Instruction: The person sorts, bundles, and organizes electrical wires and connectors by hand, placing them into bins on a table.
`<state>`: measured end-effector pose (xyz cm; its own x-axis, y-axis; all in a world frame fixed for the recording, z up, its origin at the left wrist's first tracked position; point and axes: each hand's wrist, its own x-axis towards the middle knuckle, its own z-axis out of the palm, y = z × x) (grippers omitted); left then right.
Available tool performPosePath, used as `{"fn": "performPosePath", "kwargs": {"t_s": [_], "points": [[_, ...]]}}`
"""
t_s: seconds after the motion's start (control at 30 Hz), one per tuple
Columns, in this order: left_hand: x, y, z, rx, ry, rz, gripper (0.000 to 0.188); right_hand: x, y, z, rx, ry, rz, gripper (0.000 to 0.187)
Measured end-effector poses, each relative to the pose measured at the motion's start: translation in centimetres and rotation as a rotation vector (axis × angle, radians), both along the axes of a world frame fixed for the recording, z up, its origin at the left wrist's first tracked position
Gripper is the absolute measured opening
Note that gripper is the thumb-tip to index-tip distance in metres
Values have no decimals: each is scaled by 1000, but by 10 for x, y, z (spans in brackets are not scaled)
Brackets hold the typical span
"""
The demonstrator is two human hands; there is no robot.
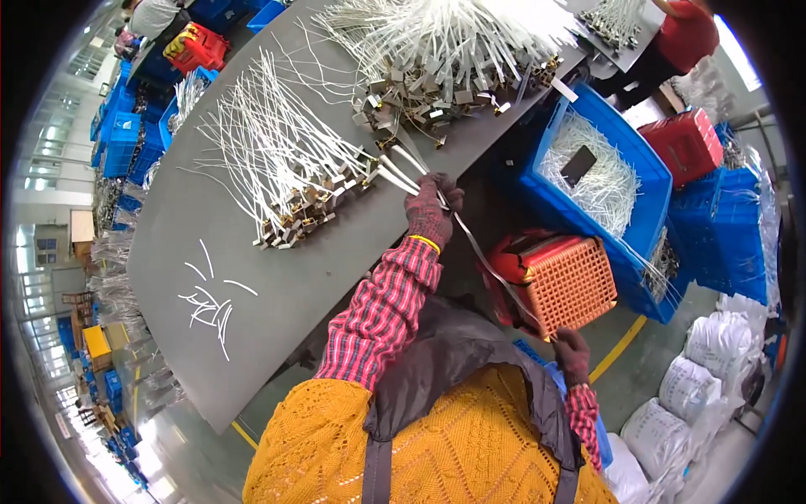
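My left hand [432, 208], in a dark red glove, is closed around several white sleeved wires [398, 174] at the table's edge. Their white ends point up and left, beside the loose pile. From that hand a long pale strand [487, 262] runs down to the right. Its far end reaches my right hand [573, 354], also gloved, whose fingers are pinched on it low at the right. On the grey table [294, 290] lies a spread of white wires [269, 139] with small brass-and-white end pieces [306, 210].
A bigger heap of white wires [470, 42] covers the table's far end. Short white pieces [208, 311] lie at left. A red stool [571, 286] stands right of me, near a blue bin [651, 160] of white strands holding a dark phone [578, 165]. White sacks [659, 437] line the floor.
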<state>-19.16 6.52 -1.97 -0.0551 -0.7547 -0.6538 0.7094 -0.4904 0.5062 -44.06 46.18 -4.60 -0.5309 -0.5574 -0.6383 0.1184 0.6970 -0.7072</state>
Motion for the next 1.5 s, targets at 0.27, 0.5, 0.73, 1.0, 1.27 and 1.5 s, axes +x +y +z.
{"fn": "performPosePath", "kwargs": {"t_s": [0.27, 0.5, 0.73, 1.0, 1.27, 1.5], "points": [[27, -29, -7, -269, -39, 75, 39, -79, 152, -31, 165, 109, -97, 22], [52, -46, 9, -253, -151, 127, 35, -85, 136, -38, 99, 142, -141, 21], [81, -32, 17, -209, -147, 194, 29, -22, 15, -40, 65, 10, 31, 22], [106, -4, 1, -442, -311, -137, 29, 188, -329, 35, -541, -86, 551, 54], [224, -62, 34, -109, -1047, -308, 39, 217, -453, 49, -699, 774, 1018, 38], [232, -41, 47, -324, 31, -132, 27, 128, -483, -78, -43, 1789, 1211, 13]]}}
